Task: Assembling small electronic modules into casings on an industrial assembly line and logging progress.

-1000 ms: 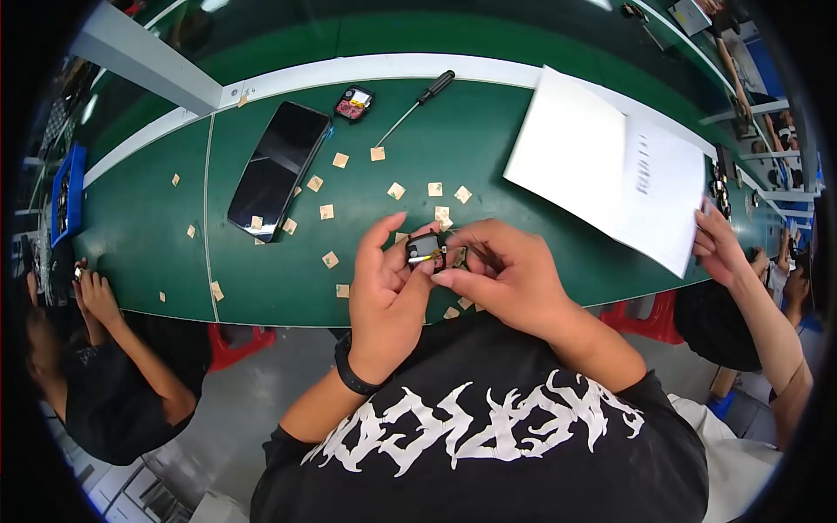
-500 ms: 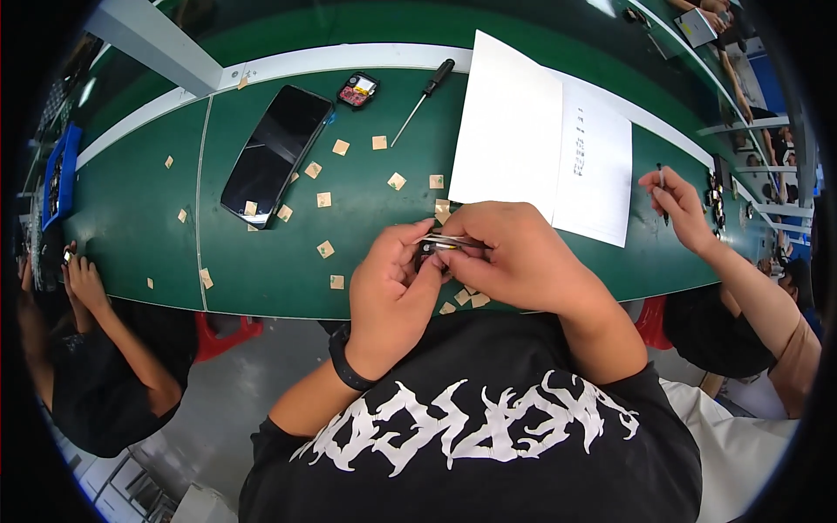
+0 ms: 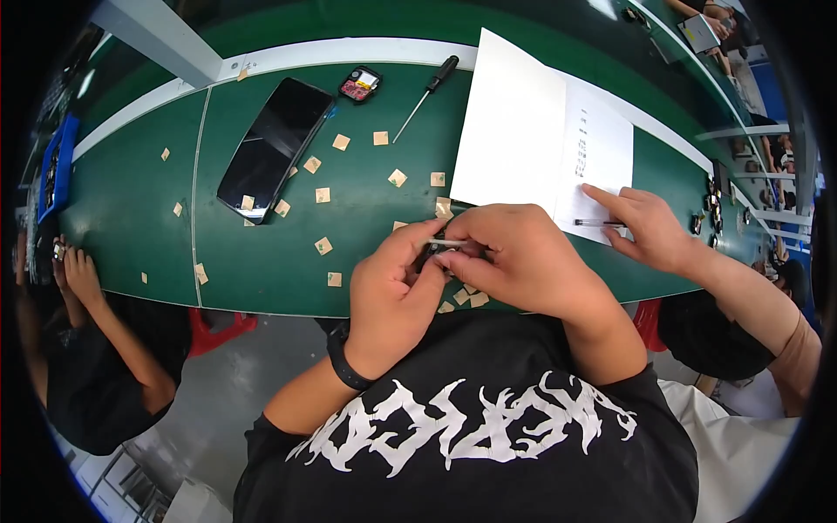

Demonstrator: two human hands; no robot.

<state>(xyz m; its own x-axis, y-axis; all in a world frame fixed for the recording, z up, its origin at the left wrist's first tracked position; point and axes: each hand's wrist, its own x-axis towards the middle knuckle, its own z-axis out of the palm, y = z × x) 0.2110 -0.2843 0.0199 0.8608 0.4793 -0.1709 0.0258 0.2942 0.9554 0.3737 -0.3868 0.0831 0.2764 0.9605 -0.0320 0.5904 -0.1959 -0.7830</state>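
Left hand point(image 3: 394, 277) pinches dark device point(image 3: 431, 250), frame centre; right hand point(image 3: 516, 253) at it, grip unclear. Likely light, stiff, fragile: hold by edges.

Even light, bent edges, black fisheye corners

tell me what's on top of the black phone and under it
One small tan square lies on the black phone, near its lower end; anything fully underneath is covered and can't be seen.
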